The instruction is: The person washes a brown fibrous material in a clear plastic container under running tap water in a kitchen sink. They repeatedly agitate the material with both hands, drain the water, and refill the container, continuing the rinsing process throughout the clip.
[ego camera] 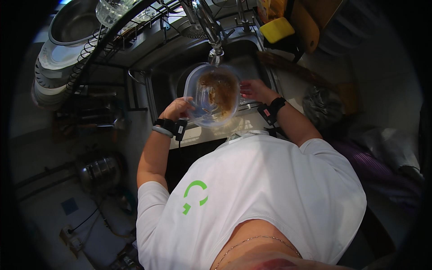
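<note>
A clear plastic container [194,82] with rounded corners is held over the near part of the sink, below the tap's spout. Wet brown matter [221,89] lies across its bottom, mostly toward the right. My left hand [177,108] grips the container's left rim, with fingertips showing through the plastic. At the opposite side, my right hand [254,90] has its fingers against the right rim; its thumb is hidden. The chrome tap [216,54] stands over the container's far edge. Whether water runs from it I cannot tell.
The metal sink [165,81] surrounds the container. A wire dish rack [89,54] holds plates [64,55] and a metal pan [76,22] at upper left. At upper right, a yellow sponge [277,30] sits near cutting boards [305,28]. A crumpled grey bag [322,106] lies on the right.
</note>
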{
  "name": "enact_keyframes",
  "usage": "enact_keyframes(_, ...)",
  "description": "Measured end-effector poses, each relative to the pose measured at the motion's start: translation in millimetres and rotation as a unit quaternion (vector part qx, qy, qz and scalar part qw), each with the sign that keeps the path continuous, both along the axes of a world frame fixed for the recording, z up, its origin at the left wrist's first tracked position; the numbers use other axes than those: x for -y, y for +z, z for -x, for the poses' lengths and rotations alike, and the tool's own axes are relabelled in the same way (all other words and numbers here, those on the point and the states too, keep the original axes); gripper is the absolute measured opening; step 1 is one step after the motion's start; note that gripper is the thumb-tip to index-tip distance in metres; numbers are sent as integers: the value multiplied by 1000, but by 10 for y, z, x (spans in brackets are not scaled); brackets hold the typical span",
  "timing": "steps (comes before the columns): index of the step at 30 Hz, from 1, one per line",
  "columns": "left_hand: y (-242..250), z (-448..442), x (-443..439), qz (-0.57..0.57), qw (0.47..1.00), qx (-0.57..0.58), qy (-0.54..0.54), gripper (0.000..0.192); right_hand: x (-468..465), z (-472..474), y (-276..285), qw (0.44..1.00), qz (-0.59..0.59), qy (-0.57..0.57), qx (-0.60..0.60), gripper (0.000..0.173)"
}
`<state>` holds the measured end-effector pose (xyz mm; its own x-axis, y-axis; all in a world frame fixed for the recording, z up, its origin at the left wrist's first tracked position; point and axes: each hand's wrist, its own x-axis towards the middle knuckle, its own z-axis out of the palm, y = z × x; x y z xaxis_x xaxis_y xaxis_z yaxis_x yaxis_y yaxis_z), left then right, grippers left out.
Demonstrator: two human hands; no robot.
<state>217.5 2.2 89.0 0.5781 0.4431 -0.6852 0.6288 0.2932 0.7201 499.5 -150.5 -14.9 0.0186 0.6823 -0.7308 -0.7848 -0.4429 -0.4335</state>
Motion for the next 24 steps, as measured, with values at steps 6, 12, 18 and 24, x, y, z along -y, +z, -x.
enact_keyframes(6,143,-73,29,-7,1000,-29,-8,50,-21,5,-59,1000,3,10,-5,24)
enact_keyframes(12,227,-168,38,-21,996,-79,26,46,-10,29,-18,1000,0,2,-18,25)
enact_keyframes(18,170,-106,-78,-23,998,-66,1,47,29,28,-16,1000,11,1,4,31)
enact_keyframes(24,108,-84,-146,-30,998,-57,10,49,18,9,-97,998,-45,-25,-35,35)
